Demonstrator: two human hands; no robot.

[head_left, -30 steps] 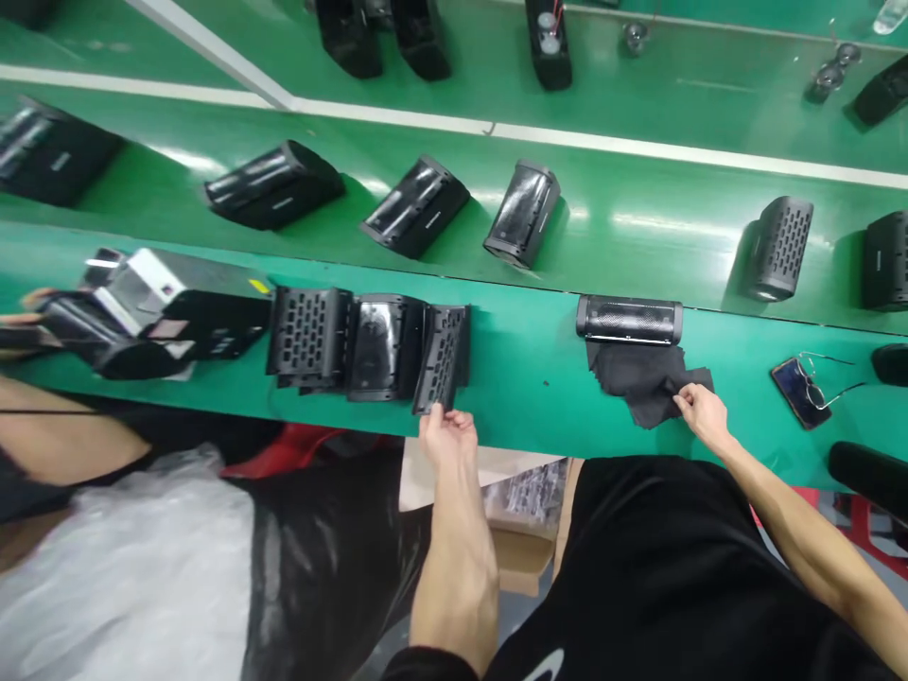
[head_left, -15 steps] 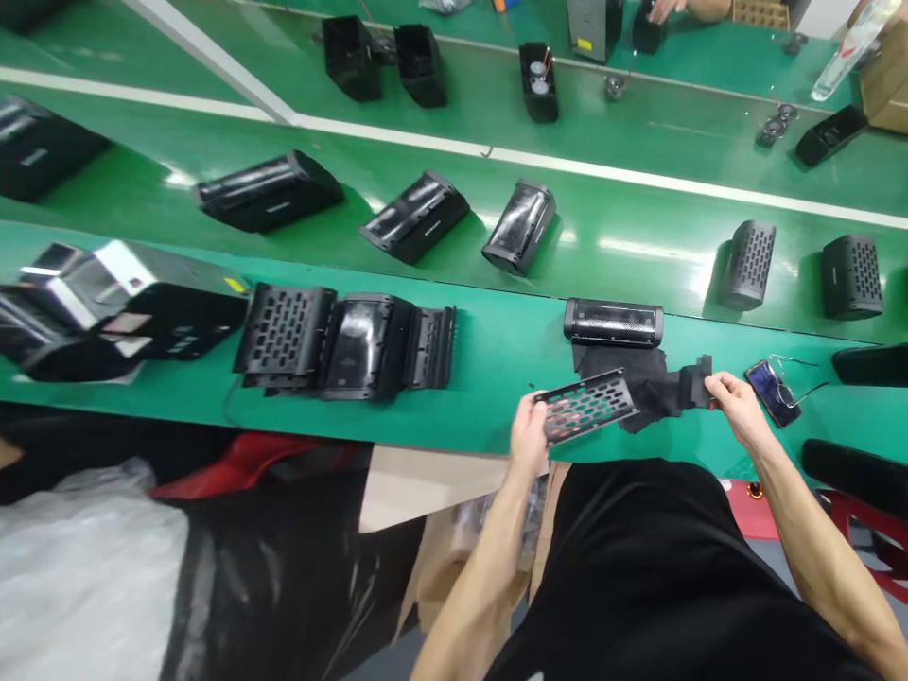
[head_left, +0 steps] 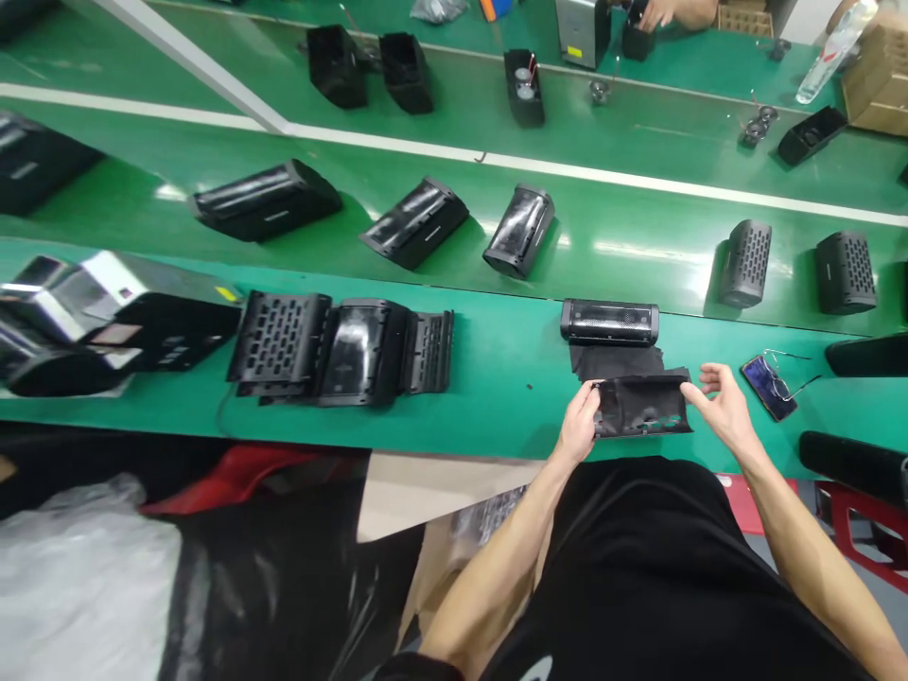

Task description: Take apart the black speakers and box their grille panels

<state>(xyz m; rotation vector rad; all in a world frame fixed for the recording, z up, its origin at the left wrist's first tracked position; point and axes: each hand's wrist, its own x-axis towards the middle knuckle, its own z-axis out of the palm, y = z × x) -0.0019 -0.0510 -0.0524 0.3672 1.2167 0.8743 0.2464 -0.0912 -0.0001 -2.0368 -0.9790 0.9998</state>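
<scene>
My left hand (head_left: pixel 580 424) grips the left end of a perforated black grille panel (head_left: pixel 642 407), which lies low over the green bench and is now covered by a dark fabric sheet. My right hand (head_left: pixel 724 409) is open, with its fingertips at the panel's right end. Just above sits a black cylindrical speaker (head_left: pixel 608 323) on another black cloth (head_left: pixel 616 359). Further left stand black grille panels (head_left: pixel 280 345) and a glossy black housing (head_left: pixel 358 355).
Silver-and-black equipment (head_left: pixel 71 303) stands at the bench's left end. A phone with glasses (head_left: pixel 767 388) lies to my right, beside a black bar (head_left: pixel 855 463). Black speaker housings (head_left: pixel 515 232) line a further green belt. A co-worker's hand (head_left: pixel 667 11) shows at the top.
The grille has swung from tilted in my left hand to level and lower. Dark fabric now covers it, and my right hand has let go and opened at its right end.
</scene>
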